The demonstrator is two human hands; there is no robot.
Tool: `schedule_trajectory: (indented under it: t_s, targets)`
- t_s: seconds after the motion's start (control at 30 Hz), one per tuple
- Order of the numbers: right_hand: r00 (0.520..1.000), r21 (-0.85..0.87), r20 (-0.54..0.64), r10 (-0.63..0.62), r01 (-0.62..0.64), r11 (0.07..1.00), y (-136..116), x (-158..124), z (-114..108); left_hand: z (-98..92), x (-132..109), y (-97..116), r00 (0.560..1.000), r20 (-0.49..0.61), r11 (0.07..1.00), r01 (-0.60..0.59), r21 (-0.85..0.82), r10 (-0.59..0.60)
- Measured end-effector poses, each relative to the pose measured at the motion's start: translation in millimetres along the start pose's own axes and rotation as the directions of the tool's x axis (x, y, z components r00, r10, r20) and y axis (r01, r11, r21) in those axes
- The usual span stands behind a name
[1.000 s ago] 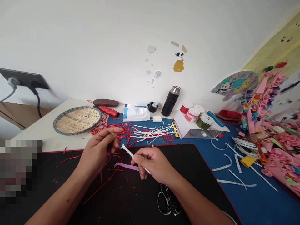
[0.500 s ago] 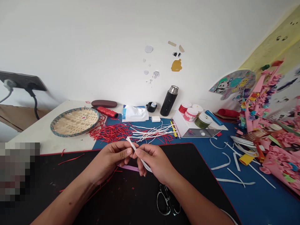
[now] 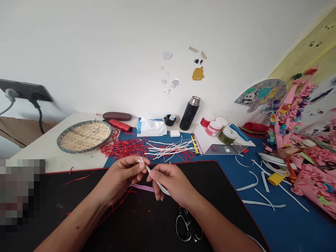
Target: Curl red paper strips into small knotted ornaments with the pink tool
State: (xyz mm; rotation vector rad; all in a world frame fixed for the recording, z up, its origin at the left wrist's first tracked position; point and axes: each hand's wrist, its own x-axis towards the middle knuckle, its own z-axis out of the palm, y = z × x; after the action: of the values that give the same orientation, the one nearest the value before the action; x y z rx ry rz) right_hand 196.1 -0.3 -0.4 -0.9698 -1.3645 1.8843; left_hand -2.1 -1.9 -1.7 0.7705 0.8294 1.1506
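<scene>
Between my two hands runs a bundle of thin white strips (image 3: pixel 163 189). My left hand (image 3: pixel 128 173) pinches it near its upper end, thumb on top, with the tips poking out above. A little lower, my right hand (image 3: pixel 169 180) grips the same bundle between thumb and fingers, and the rest trails down under the palm. Beneath my hands lies a purple strip (image 3: pixel 143 188), partly covered by the fingers. Scissors (image 3: pixel 183 227) rest on the black mat (image 3: pixel 136 224) below my right wrist, their blades hidden by the arm.
Red cords (image 3: pixel 126 148) and white strips (image 3: pixel 173 149) lie behind the mat. A woven basket (image 3: pixel 84 136) sits left, beside a red thread spool (image 3: pixel 120 125). At the back stand tissues (image 3: pixel 152 126), a black flask (image 3: pixel 189 113) and paint jars (image 3: pixel 214 128). Loose white strips (image 3: pixel 264 203) lie right.
My left hand has shifted slightly up along the bundle and now covers more of its upper end. A small gap has opened between my hands.
</scene>
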Motion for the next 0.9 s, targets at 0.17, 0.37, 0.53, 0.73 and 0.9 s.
schedule_trajectory:
  t_s: [0.17,0.37,0.53,0.73,0.9]
  targets:
    - [1.0,0.036,0.001,-0.01,0.01,0.999,-0.3,0.3,0.7,1.4,0.8,0.5,1.0,-0.001,1.0,-0.001,0.021,0.001]
    - [1.0,0.039,0.004,-0.005,0.005,0.999,-0.8,0.9,0.8,2.5,0.6,0.2,1.0,0.01,0.998,0.001,0.07,-0.001]
    - [1.0,0.016,0.02,0.005,-0.006,1.0,0.5,0.0,-0.3,0.9,-0.1,-0.9,1.0,0.011,0.999,0.009,0.046,-0.009]
    - [0.999,0.018,0.036,0.021,-0.021,1.0,1.0,-1.0,-1.1,2.3,-0.4,1.7,1.0,0.005,1.0,0.005,0.008,-0.005]
    - [0.999,0.031,0.036,0.012,-0.013,0.999,1.7,-0.9,-1.4,2.0,-1.8,1.8,1.0,-0.007,1.0,-0.012,0.006,0.012]
